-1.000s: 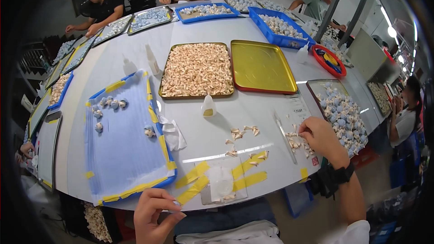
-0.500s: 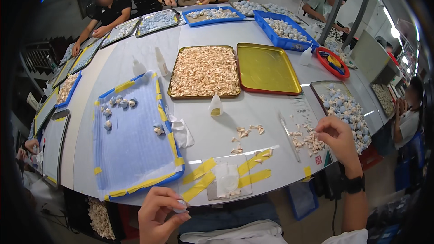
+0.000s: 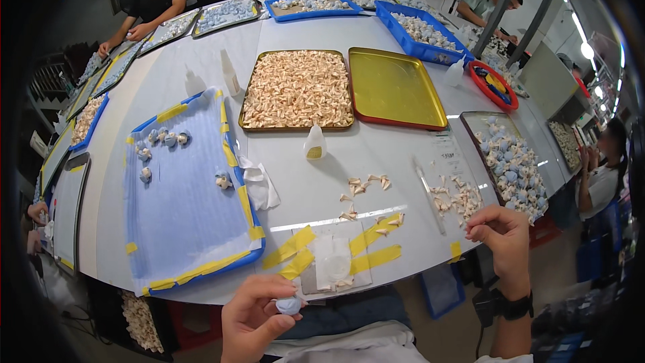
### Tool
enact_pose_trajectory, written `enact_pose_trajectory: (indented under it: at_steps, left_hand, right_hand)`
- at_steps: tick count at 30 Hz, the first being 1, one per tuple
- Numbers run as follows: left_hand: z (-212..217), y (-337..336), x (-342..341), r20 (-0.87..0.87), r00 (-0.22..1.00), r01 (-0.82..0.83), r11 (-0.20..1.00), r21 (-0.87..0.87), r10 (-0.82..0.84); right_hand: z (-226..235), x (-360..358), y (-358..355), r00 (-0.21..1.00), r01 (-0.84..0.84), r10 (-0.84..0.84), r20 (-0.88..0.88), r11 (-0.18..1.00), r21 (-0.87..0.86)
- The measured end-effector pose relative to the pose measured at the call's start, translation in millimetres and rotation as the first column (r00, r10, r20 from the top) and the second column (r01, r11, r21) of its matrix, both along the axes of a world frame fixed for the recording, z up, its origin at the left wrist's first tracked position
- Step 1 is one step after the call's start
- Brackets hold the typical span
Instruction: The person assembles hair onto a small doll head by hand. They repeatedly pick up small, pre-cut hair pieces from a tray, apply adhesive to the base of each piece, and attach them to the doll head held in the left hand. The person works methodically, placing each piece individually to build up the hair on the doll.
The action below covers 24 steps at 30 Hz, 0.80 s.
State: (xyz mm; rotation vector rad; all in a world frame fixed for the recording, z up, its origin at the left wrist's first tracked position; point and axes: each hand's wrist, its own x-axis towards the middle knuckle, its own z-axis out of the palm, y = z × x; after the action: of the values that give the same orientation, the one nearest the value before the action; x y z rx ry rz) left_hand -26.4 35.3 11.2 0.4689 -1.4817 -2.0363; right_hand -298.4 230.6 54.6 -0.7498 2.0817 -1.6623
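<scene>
My left hand point(image 3: 254, 316), low at the table's front edge, pinches a small light-blue ball-shaped piece point(image 3: 289, 305) between thumb and fingertips. To the right, my right hand point(image 3: 500, 238) has its thumb and fingers pressed together; whatever is between them is too small to make out. Just beyond that hand lies a loose heap of small cream pointed pieces point(image 3: 465, 203). Between the hands, a board with a white round pad point(image 3: 336, 267) is taped to the table with yellow strips. On the left, a blue tray point(image 3: 259, 253) lined with thin sheet carries several blue-and-cream pieces point(image 3: 168, 138).
A gold tray full of cream pieces point(image 3: 295, 87) stands beside a bare gold tray point(image 3: 398, 87). A squeeze bottle point(image 3: 314, 143) stands before them. A white pen-like tool point(image 3: 428, 198) lies left of the heap. At right is a tray of blue-and-cream pieces point(image 3: 514, 168). Co-workers sit around the table.
My left hand has moved right and turned, so the blue piece shows more. My right hand has come slightly lower and nearer, still pinched. The whole view has shifted a little.
</scene>
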Motion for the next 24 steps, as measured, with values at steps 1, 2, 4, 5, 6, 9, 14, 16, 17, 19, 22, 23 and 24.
enact_pose_trajectory:
  at_steps: [1, 2, 4, 5, 6, 9, 14, 16, 17, 19, 22, 23, 24]
  left_hand:
    - [-2, 0, -1, -0.019, 1.000, 0.008, 0.999, -0.043, -0.008]
    - [-3, 1, -2, -0.018, 0.999, 0.030, 0.999, 0.023, -0.030]
    - [-3, 3, 0, -0.009, 0.998, 0.059, 0.987, 0.150, -0.059]
    - [-7, 1, 1, 0.024, 0.994, 0.105, 0.979, 0.177, -0.111]
    - [-7, 0, 2, -0.011, 0.997, 0.081, 0.978, 0.190, -0.080]
    - [-5, -1, -9, 0.003, 1.000, 0.000, 0.995, 0.102, 0.000]
    - [-16, -15, 13, -0.059, 0.992, 0.121, 0.979, 0.165, -0.113]
    - [-25, -17, 16, -0.073, 0.993, 0.105, 0.987, 0.120, -0.097]
    - [-24, -15, 9, -0.041, 0.999, -0.012, 0.998, 0.063, 0.015]
    - [-23, -14, 9, -0.025, 0.999, -0.024, 0.993, 0.114, 0.027]
    - [-29, -19, 9, -0.078, 0.995, 0.067, 0.986, 0.155, -0.055]
    - [-26, -17, 3, -0.073, 0.997, 0.039, 0.989, 0.143, -0.028]
    - [-25, -14, 0, -0.061, 0.998, 0.003, 0.991, 0.135, 0.006]
  right_hand:
    - [1, 5, -6, 1.000, 0.013, -0.013, 0.008, 1.000, 0.001]
    - [3, 9, -13, 1.000, 0.024, -0.024, 0.016, 1.000, 0.001]
    - [5, 13, -22, 0.995, 0.043, -0.039, 0.091, 0.999, -0.034]
    - [4, 11, -24, 0.995, 0.042, -0.038, 0.093, 0.998, -0.043]
    - [-1, 12, -29, 0.994, 0.035, -0.029, 0.110, 0.998, -0.061]
    - [-3, 14, -38, 0.989, 0.030, -0.026, -0.146, 0.999, 0.027]
    - [-6, 15, -44, 0.923, 0.053, -0.009, -0.385, 0.993, 0.104]
    - [-3, 9, -39, 0.972, 0.087, -0.047, -0.229, 0.982, 0.168]
    - [-5, 5, -38, 0.964, 0.092, -0.047, -0.261, 0.982, 0.165]
    - [1, 5, -39, 0.964, 0.080, -0.014, -0.265, 0.968, 0.238]
    - [0, 8, -40, 0.958, 0.071, 0.004, -0.288, 0.966, 0.250]
    - [2, 8, -35, 0.947, 0.075, 0.006, -0.321, 0.968, 0.238]
    - [2, 11, -37, 0.954, 0.049, 0.021, -0.300, 0.973, 0.224]
